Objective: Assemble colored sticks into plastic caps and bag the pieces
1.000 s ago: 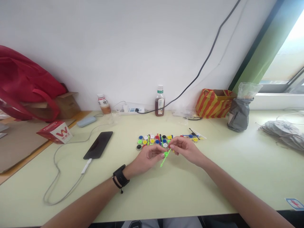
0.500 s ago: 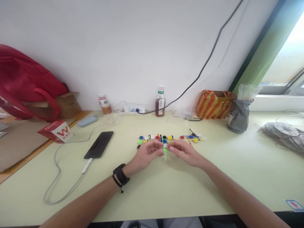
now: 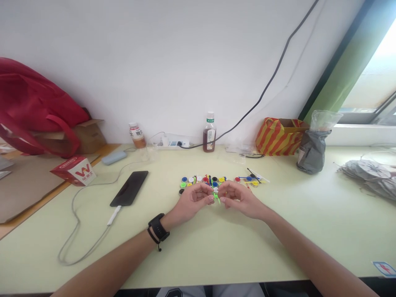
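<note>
Over the middle of the table, my left hand (image 3: 194,201) is closed in a pinch on a small bright green plastic piece (image 3: 216,196) with a thin stem. From the other side my right hand (image 3: 243,202) curls in, its thumb and fingertips closed at the same green piece. Between the fingertips a small white piece (image 3: 215,189) shows; whether it is joined to the green one I cannot tell. Just behind my hands lie several coloured plastic discs and thin sticks, among them a blue disc (image 3: 184,179) and a red disc (image 3: 237,179). My hands partly hide this group.
Left on the table are a phone (image 3: 129,188) on a white cable and a red-and-white box (image 3: 74,171). Along the wall stand a dark drink bottle (image 3: 209,134), another bottle (image 3: 137,136), a power strip (image 3: 168,143), a striped bag (image 3: 276,136) and a grey bag (image 3: 312,152).
The green piece's stem has swung from pointing straight down to slanting right. My right fingertips have lowered and curled in around it. My left hand has barely moved.
</note>
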Demonstrator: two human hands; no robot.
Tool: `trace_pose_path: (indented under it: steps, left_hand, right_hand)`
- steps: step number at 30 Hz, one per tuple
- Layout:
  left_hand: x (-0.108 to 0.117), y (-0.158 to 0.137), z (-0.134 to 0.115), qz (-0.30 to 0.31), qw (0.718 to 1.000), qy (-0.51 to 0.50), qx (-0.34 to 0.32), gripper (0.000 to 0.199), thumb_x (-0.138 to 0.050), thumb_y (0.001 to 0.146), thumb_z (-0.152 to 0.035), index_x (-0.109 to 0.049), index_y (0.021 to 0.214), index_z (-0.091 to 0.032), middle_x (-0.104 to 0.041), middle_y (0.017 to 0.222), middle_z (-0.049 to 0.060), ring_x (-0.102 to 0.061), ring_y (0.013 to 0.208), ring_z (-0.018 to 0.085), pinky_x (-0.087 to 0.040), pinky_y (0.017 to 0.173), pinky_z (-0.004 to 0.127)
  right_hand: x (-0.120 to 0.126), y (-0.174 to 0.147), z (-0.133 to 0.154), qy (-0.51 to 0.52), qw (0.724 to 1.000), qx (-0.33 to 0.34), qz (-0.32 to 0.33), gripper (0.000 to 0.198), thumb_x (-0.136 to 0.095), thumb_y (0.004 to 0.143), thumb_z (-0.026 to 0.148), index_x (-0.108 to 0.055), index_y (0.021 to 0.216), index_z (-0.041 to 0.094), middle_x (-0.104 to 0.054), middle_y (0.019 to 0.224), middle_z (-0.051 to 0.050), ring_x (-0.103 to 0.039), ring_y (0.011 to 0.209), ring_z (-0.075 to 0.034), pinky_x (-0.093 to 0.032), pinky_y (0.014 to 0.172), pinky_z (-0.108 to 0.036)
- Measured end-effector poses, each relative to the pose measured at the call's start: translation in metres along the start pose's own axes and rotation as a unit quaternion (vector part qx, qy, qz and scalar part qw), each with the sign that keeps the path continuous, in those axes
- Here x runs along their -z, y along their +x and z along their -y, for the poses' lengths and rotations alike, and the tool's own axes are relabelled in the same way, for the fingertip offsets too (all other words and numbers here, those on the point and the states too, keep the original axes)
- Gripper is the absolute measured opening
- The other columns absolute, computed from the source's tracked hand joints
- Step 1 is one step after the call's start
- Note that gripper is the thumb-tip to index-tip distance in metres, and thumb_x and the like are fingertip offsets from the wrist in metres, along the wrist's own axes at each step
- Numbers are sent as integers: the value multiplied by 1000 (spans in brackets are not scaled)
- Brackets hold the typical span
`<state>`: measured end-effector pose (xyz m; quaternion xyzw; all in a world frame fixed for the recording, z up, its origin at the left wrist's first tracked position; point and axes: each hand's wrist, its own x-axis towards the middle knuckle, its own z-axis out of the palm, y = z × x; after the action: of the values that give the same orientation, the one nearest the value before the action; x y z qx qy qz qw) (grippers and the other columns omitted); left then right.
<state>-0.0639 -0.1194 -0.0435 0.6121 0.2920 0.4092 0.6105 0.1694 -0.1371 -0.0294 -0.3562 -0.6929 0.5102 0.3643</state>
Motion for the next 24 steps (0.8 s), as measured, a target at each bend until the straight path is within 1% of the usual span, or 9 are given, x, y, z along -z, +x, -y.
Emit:
trace_pose_path:
  steps: [3,5,9,11,14,17,20,24]
  left_hand:
    - [-1,0,-2,1,1000,9,2,29,-82,85,-34,-69,101,-14,-70,91,4,-69,82,15,-59,82,31]
    - [0,0,-2,-2,1000,12,5,29,-82,86,-34,-68,101,-14,-71,91,4,-70,82,15,-58,82,30]
    - [1,-3,4,12,999,14,26,29,-84,84,-33,-66,98,-15,-73,89,5,-72,83,16,-58,80,29]
    - [1,-5,6,28,999,25,39,30,-86,81,-31,-65,94,-15,-74,88,5,-72,81,16,-57,78,28]
    - [0,-6,4,38,997,42,44,30,-86,81,-31,-65,94,-15,-73,89,5,-71,82,16,-57,78,27]
    - [-1,-6,1,27,998,55,28,32,-84,84,-33,-68,106,-16,-73,99,6,-72,86,16,-58,82,30]
    - [-1,-5,2,20,997,71,10,38,-85,83,-33,-68,112,-17,-72,108,8,-72,89,17,-59,85,32]
    - [-2,-5,7,31,997,69,9,36,-83,84,-33,-68,112,-16,-73,103,8,-72,93,19,-58,90,35]
  right_hand:
    - [-1,0,-1,-13,1000,3,28,25,-68,95,39,-63,115,23,-68,106,-5,-64,77,-14,-57,73,-31]
    - [-2,1,-2,-31,999,7,30,23,-67,96,37,-65,114,23,-69,102,-4,-64,75,-14,-56,72,-31]
    - [-1,1,-5,-94,995,18,-7,16,-70,93,36,-69,99,22,-68,91,-3,-58,71,-14,-50,68,-29]
    - [0,1,-6,-99,995,16,5,16,-72,91,36,-69,91,21,-67,89,-2,-57,72,-14,-49,67,-28]
    - [0,1,-7,-85,996,14,29,18,-71,92,37,-67,87,20,-65,85,-2,-57,72,-14,-49,68,-28]
    - [0,2,-6,-73,997,12,4,22,-70,93,41,-66,87,20,-64,80,-1,-56,70,-14,-49,66,-28]
    - [-2,3,-6,-28,999,-5,-13,27,-72,91,46,-66,88,19,-62,75,0,-59,66,-14,-52,64,-28]
    - [-7,4,-6,24,999,-33,-7,32,-73,89,49,-64,88,19,-62,74,1,-62,64,-14,-54,64,-29]
